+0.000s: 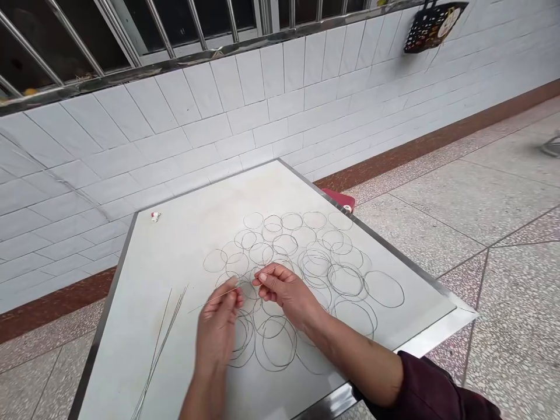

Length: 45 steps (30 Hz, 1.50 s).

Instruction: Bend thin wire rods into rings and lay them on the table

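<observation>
A thin straight wire [203,304] runs between my two hands above the white table [184,233]. My left hand [221,315] pinches it near the middle of the view, its thumb against the fingers. Just to the right, my right hand [282,289] is closed in a pinch at the wire's other end. Several thin wire rings [345,280] lie under and beyond my hands, many of them overlapping. A few straight wires [160,350] rest in a loose bunch left of my left hand.
A small white and red item [155,217] sits at the table's far left corner. Behind is a tiled wall [245,128] with a barred window. A black basket [433,28] hangs at upper right. Something red [339,199] shows beyond the right edge.
</observation>
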Available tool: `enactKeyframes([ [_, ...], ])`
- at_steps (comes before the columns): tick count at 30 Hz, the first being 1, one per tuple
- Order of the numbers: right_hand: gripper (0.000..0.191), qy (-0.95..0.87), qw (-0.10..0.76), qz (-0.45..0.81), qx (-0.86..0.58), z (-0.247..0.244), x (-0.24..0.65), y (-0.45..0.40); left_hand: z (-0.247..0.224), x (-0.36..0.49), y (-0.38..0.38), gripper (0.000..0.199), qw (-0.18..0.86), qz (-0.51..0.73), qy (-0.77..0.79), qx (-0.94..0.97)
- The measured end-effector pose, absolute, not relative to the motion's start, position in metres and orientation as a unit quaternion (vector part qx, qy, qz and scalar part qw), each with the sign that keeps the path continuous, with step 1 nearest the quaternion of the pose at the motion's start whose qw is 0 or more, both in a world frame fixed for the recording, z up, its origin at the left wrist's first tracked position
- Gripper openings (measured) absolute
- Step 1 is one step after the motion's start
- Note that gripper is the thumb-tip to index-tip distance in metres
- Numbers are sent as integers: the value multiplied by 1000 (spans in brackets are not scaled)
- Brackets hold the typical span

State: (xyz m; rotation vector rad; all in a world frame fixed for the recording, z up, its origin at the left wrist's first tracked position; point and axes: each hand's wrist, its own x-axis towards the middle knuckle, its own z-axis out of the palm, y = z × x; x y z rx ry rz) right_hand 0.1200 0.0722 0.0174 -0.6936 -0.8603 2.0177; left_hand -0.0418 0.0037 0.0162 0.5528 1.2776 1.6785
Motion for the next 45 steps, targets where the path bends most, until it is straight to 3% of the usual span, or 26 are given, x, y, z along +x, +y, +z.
enactKeyframes([
  [11, 32, -403, 395, 784, -259, 10, 113, 70, 0, -15, 19, 21, 443, 734, 458, 235],
  [25, 28, -422, 356, 784, -284, 3, 114, 67, 0, -9, 12, 23, 438, 747, 450, 218],
  [37, 43, -432, 334, 786, -289, 1, 114, 73, -1, -14, 13, 26, 451, 720, 490, 193],
  [45, 43, -437, 372, 769, -282, 0, 112, 73, -2, -16, 13, 29, 441, 718, 505, 184],
])
